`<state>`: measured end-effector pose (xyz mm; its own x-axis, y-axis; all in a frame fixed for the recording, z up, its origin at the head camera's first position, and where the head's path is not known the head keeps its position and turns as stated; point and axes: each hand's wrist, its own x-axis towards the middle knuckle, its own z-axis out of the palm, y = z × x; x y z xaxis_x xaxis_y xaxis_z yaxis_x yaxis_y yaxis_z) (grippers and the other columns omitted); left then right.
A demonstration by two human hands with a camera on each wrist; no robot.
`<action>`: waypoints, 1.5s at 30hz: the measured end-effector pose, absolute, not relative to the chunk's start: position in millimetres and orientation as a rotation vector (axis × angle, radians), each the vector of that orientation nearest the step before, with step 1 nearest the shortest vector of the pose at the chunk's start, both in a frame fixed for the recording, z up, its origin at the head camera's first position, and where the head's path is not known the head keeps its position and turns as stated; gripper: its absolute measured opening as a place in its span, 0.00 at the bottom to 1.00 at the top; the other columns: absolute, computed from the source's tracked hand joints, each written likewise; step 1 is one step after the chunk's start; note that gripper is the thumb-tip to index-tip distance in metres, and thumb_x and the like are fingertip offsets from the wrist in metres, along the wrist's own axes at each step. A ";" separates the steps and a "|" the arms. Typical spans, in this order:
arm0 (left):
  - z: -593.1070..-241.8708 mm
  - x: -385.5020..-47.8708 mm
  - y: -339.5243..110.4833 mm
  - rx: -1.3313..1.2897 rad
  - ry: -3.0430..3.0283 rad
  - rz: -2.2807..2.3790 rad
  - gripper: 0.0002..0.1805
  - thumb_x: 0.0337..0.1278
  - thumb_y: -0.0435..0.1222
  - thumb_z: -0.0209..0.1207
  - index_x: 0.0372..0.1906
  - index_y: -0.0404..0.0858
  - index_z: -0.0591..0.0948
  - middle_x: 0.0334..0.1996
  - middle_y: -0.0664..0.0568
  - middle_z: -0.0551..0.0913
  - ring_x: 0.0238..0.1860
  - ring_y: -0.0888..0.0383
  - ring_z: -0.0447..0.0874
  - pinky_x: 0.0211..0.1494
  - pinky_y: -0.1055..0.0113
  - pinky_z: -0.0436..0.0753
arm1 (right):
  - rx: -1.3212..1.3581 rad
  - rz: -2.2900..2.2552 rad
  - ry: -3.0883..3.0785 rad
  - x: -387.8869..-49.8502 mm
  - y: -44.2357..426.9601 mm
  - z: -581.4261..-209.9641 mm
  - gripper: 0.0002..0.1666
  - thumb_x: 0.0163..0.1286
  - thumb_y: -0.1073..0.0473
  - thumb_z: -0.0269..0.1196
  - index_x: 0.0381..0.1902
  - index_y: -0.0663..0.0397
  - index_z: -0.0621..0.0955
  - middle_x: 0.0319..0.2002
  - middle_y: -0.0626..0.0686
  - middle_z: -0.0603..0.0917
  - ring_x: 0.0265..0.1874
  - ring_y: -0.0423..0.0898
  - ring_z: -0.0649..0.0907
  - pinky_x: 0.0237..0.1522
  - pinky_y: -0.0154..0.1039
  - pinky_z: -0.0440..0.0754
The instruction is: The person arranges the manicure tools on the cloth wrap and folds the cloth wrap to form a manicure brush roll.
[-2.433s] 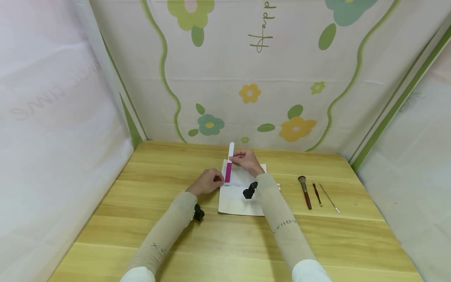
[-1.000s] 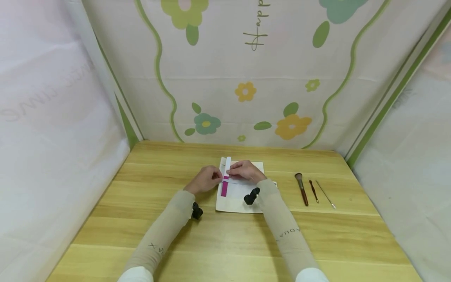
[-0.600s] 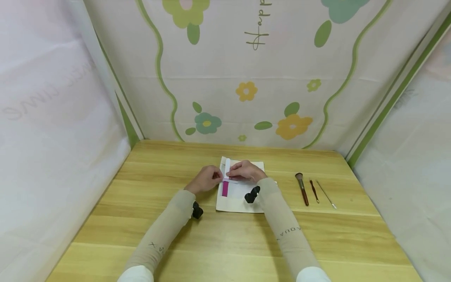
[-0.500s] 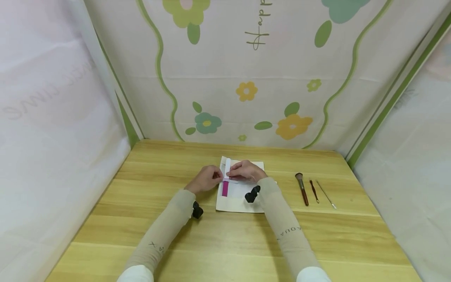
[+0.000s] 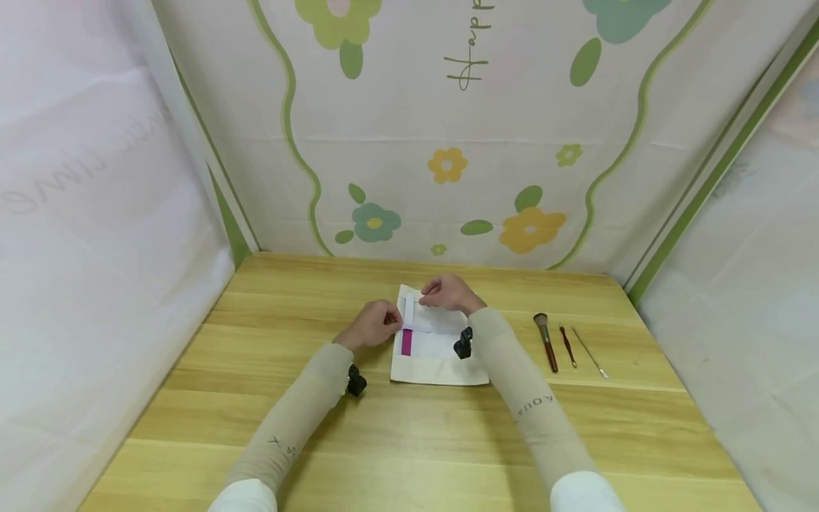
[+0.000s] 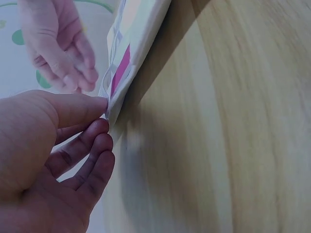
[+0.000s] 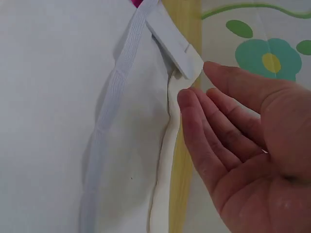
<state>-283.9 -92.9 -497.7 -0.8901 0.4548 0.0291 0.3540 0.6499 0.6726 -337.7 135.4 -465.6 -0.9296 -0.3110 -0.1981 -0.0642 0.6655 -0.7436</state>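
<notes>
A flat white-and-magenta stick [image 5: 409,310] lies along the left side of a cream fabric case [image 5: 441,370], passing under a white elastic band [image 7: 104,114] that crosses the case. My left hand [image 5: 374,323] pinches the band at the case's left edge between thumb and index finger; the left wrist view shows the magenta part [image 6: 120,70] beside those fingertips. My right hand [image 5: 448,293] is over the case's far part, right of the stick's white end [image 7: 170,43]. Its thumb and fingers are apart and hold nothing in the right wrist view.
Right of the case, a brush [image 5: 546,343], a thin dark-red tool [image 5: 567,345] and a slim metal rod [image 5: 590,353] lie side by side on the wooden table [image 5: 397,448]. Printed fabric sheets [image 5: 384,128] stand behind the table and at both sides.
The stick slid toward the near side under the band earlier. Since then my right hand has let go of it and moved up and slightly right. My left hand has stayed at the case's left edge.
</notes>
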 end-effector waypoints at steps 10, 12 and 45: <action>-504.5 -288.9 -91.3 0.730 2.718 1.069 0.07 0.69 0.30 0.63 0.33 0.38 0.87 0.32 0.52 0.84 0.34 0.61 0.79 0.43 0.67 0.80 | -0.735 -0.960 2.809 -347.2 123.1 -481.2 0.22 0.73 0.67 0.68 0.62 0.70 0.81 0.57 0.64 0.87 0.57 0.57 0.87 0.63 0.46 0.85; -505.4 -289.0 -91.0 0.731 2.723 1.063 0.08 0.69 0.30 0.63 0.32 0.39 0.87 0.32 0.52 0.84 0.34 0.61 0.78 0.43 0.67 0.80 | -0.780 -0.932 2.830 -347.8 122.0 -486.8 0.23 0.74 0.67 0.67 0.63 0.70 0.81 0.60 0.65 0.86 0.59 0.58 0.87 0.64 0.46 0.84; -502.0 -282.9 -92.1 0.665 2.727 1.062 0.06 0.69 0.29 0.63 0.34 0.36 0.87 0.34 0.49 0.85 0.37 0.58 0.79 0.46 0.64 0.81 | -0.794 -0.933 2.782 -337.5 115.0 -499.3 0.14 0.72 0.67 0.69 0.54 0.63 0.86 0.49 0.59 0.91 0.50 0.52 0.90 0.58 0.43 0.87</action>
